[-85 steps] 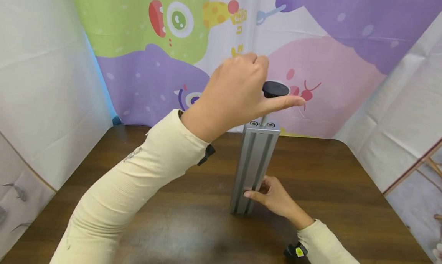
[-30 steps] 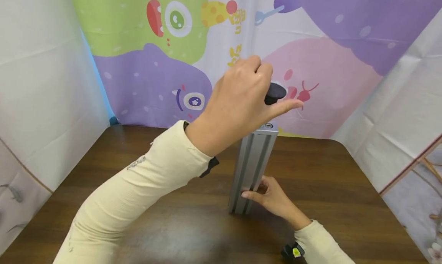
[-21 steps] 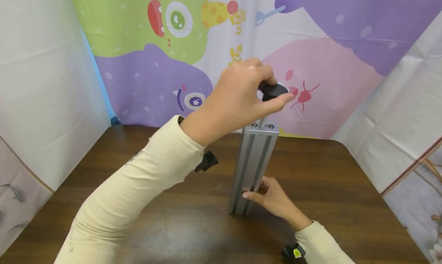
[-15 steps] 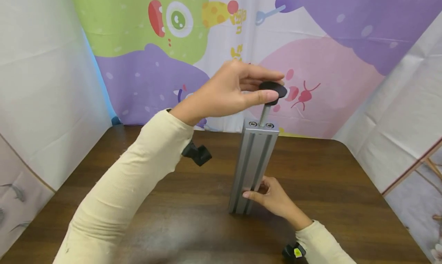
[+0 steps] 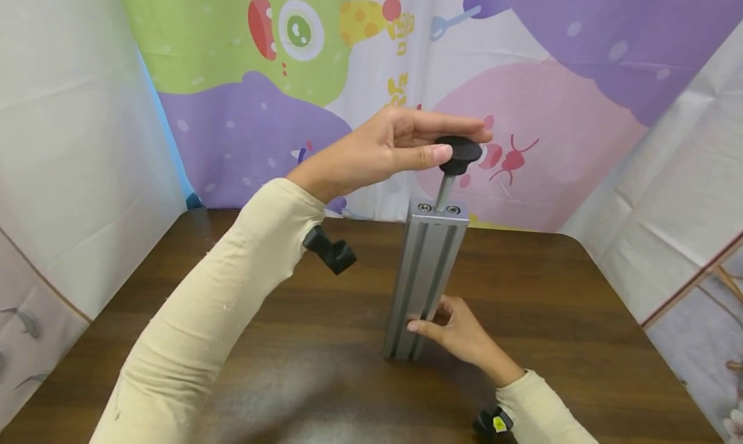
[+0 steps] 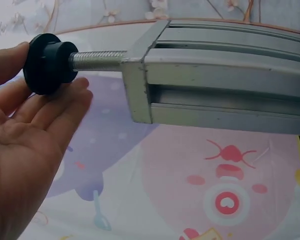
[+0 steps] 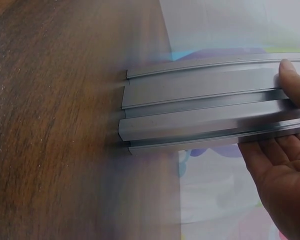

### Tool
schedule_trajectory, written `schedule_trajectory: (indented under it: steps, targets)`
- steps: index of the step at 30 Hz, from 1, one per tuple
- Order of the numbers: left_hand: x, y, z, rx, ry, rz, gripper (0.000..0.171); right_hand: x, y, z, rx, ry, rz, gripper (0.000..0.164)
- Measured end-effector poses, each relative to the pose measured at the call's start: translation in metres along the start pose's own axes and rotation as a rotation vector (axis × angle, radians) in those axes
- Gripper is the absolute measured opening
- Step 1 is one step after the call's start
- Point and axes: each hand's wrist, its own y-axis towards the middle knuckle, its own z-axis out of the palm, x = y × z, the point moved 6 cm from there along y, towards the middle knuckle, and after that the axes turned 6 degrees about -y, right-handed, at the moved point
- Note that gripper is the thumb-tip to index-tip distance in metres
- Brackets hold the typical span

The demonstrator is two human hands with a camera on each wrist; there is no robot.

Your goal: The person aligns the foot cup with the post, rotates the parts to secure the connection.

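Note:
A silver slotted aluminium profile (image 5: 426, 270) stands upright on the table. From the middle of its top end, between two round bolt heads, rises a threaded rod (image 5: 445, 192) with a black knob (image 5: 462, 153) on it. My left hand (image 5: 368, 150) is at the knob, fingers straight along its far side and thumb at its near edge. The left wrist view shows the thumb against the knob's face and the screw thread (image 6: 99, 61) bare below it. Low on the profile, my right hand (image 5: 464, 334) grips its side, thumb on the front face (image 7: 190, 92) in the right wrist view.
The brown wooden table (image 5: 302, 366) stretches around the profile. Behind it hangs a cartoon-printed cloth (image 5: 278, 115), with white sheets on both sides. Each sleeve carries a black wrist mount (image 5: 331, 250).
My left hand has turned back from a twisted pose with knuckles up; its fingers have straightened and its thumb has drawn back from past the knob. The right hand and profile have stayed put.

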Motion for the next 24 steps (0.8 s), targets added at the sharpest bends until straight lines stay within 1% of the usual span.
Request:
schedule_trajectory:
  steps: [2,4,6,7,9,10,12,14,15,16,17,20,22,24]
  targets:
    - [-0.002,0.0,-0.001,-0.024,0.046,-0.019,0.046,0.0,0.0,-0.001,-0.005,-0.007,0.005,0.023]
    - [-0.005,-0.002,-0.003,-0.095,0.145,-0.047,0.047,0.0,-0.001,-0.002,-0.008,-0.013,0.008,0.022]
    - [-0.01,-0.004,-0.005,-0.196,0.298,-0.072,0.047,0.0,-0.001,-0.002,-0.009,-0.021,0.0,0.021]
    - [-0.013,-0.005,-0.005,-0.244,0.396,-0.075,0.047,0.0,0.0,-0.002,-0.01,-0.023,-0.005,0.02]
    - [-0.02,-0.007,-0.002,-0.331,0.626,-0.068,0.046,0.0,0.0,-0.003,-0.012,-0.029,-0.022,0.019]
    - [-0.024,-0.008,0.002,-0.363,0.743,-0.045,0.046,0.001,0.001,-0.003,-0.013,-0.031,-0.031,0.018]
    - [-0.032,-0.01,0.011,-0.411,0.961,0.025,0.048,0.001,0.002,-0.003,-0.015,-0.025,-0.049,0.017]
    - [-0.037,-0.01,0.022,-0.455,1.132,0.089,0.054,0.002,0.002,-0.004,-0.015,-0.011,-0.058,0.018]
    - [-0.039,-0.009,0.027,-0.476,1.198,0.113,0.057,0.002,0.002,-0.005,-0.014,-0.004,-0.061,0.018]
    - [-0.04,-0.009,0.031,-0.494,1.25,0.129,0.059,0.003,0.002,-0.005,-0.012,0.003,-0.063,0.019]
    - [-0.04,-0.008,0.033,-0.507,1.282,0.13,0.061,0.003,0.001,-0.005,-0.009,0.01,-0.063,0.02]
    - [-0.039,-0.004,0.037,-0.53,1.332,0.093,0.059,0.003,0.001,-0.005,-0.008,0.017,-0.054,0.021]
    - [-0.038,-0.002,0.036,-0.529,1.319,0.069,0.055,0.002,0.001,-0.004,-0.008,0.017,-0.041,0.022]
    - [-0.036,-0.002,0.034,-0.509,1.267,0.059,0.049,0.002,0.001,-0.003,-0.009,0.011,-0.03,0.022]
